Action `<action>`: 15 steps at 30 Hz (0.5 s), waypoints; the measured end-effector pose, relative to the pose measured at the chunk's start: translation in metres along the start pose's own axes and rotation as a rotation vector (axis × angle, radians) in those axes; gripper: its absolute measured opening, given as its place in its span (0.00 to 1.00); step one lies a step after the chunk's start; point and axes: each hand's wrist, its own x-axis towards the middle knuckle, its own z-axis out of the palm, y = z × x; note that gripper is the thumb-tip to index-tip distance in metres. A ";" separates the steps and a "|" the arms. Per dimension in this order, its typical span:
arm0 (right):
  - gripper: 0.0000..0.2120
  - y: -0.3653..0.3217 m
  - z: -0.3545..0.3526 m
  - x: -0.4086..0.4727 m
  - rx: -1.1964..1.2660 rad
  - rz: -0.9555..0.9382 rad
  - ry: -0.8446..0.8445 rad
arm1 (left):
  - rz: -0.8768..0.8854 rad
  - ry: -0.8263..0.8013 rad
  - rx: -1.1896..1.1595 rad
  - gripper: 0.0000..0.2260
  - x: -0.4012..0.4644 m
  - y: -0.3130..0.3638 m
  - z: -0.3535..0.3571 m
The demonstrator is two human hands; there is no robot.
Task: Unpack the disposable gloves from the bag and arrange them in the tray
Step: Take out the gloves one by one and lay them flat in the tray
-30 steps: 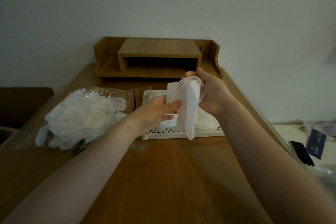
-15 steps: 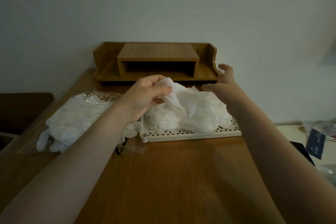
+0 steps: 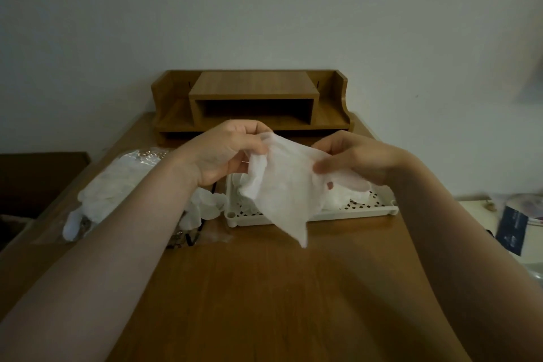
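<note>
A thin white disposable glove (image 3: 283,185) hangs spread in the air above the near left part of the white perforated tray (image 3: 364,212). My left hand (image 3: 226,153) pinches its top left edge. My right hand (image 3: 352,157) grips its right side with thumb on top. More white gloves (image 3: 349,200) lie in the tray, partly hidden behind the held one. The clear plastic bag (image 3: 117,188) with several gloves in it lies on the desk to the left, and a few gloves (image 3: 207,204) spill out beside the tray.
A wooden desk organiser (image 3: 252,103) stands against the wall behind the tray. Bare wooden desk (image 3: 279,288) lies in front of the tray. To the right, off the desk, a lower white surface holds a dark blue booklet (image 3: 512,228) and other small items.
One second ago both hands held a folded glove over the tray; then the right hand let go. Now both hands hold a glove stretched out flat above the tray.
</note>
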 end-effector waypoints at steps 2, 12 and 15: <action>0.10 0.009 -0.011 -0.007 0.245 0.005 -0.114 | -0.045 0.000 -0.036 0.08 0.003 -0.005 0.002; 0.08 0.032 -0.051 -0.023 0.003 0.411 0.247 | -0.073 0.345 0.352 0.06 0.047 -0.025 0.015; 0.09 0.038 -0.051 -0.023 -0.089 0.355 0.474 | -0.013 0.397 0.361 0.05 0.057 -0.027 0.013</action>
